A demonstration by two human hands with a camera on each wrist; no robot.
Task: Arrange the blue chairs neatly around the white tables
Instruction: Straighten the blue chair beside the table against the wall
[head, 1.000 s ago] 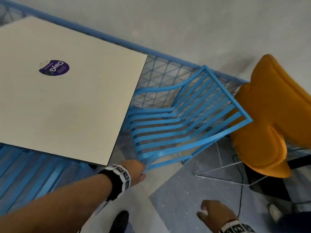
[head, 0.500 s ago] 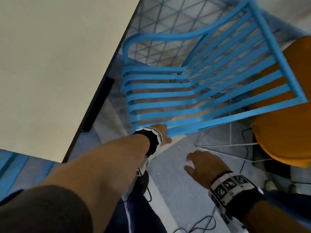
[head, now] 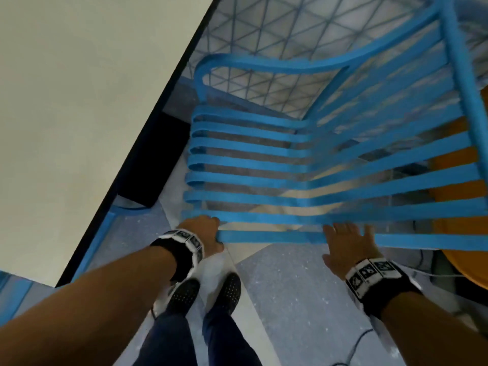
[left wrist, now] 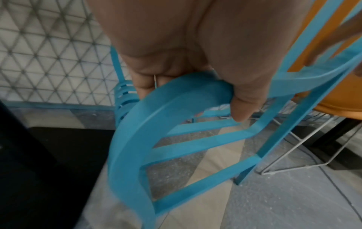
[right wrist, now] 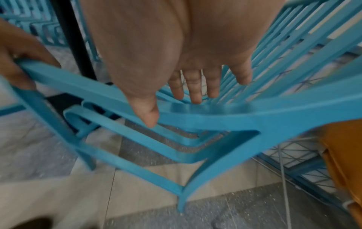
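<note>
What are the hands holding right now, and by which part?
The left hand grips the blue chair at the front corner of its side rail. The right hand lies open on that rail, gripping nothing.

Both hands [head: 203,233] on blue chair [head: 303,178], beside white table [head: 79,101]

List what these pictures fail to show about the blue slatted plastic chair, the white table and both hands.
- Blue slatted plastic chair: backrest top cut off by the head view's right edge; wrist views motion-blurred.
- White table: head view crops it; far sides unseen.
- Right hand: fingers extended at the side rail; contact unclear.
- Left hand: fingertips hidden behind the chair's rail.
</note>
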